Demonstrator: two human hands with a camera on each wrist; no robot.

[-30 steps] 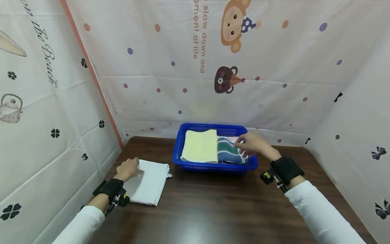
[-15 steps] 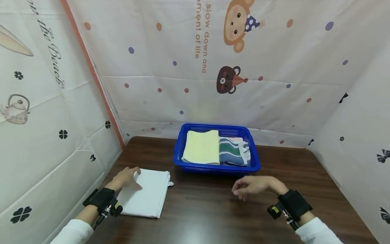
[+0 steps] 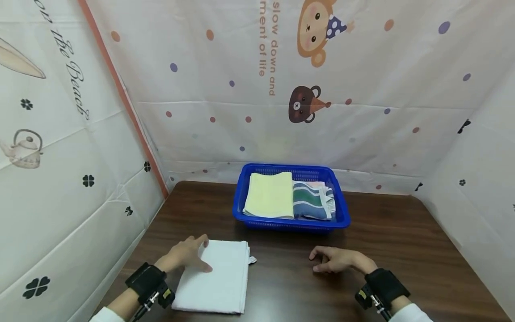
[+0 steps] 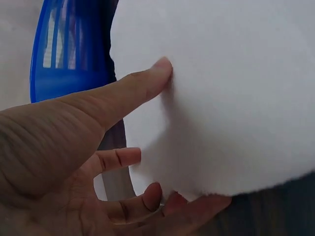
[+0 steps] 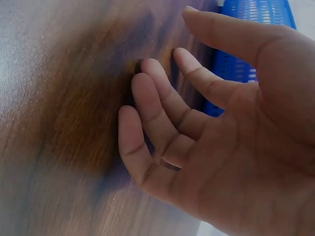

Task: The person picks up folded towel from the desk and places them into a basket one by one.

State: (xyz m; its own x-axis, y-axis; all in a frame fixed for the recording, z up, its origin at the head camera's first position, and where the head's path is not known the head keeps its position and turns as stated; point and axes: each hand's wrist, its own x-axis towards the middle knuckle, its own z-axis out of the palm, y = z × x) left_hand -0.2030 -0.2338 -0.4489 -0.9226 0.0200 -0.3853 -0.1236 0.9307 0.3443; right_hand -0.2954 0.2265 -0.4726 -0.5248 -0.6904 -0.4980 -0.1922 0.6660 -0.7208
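Note:
A folded white cloth (image 3: 223, 281) with a small tag at its right edge lies on the table, left of the middle. My left hand (image 3: 189, 255) rests on its upper left part, thumb and fingers spread apart. In the left wrist view the thumb (image 4: 147, 81) lies on the white cloth (image 4: 236, 98), and the other fingers touch it along its edge. My right hand (image 3: 335, 260) is low over the table to the right, with loosely bent fingers (image 5: 147, 101) and nothing in them.
A blue plastic basket (image 3: 342, 210) stands at the back of the brown table (image 3: 402, 241). Inside it lie a folded yellow cloth (image 3: 268, 197) and a striped blue, green and white cloth (image 3: 310, 201). Printed sheets (image 3: 225, 58) hang around the table.
The white cloth has slid right and nearer to me under my left hand. My right hand has come away from the basket, down to the table in front of it.

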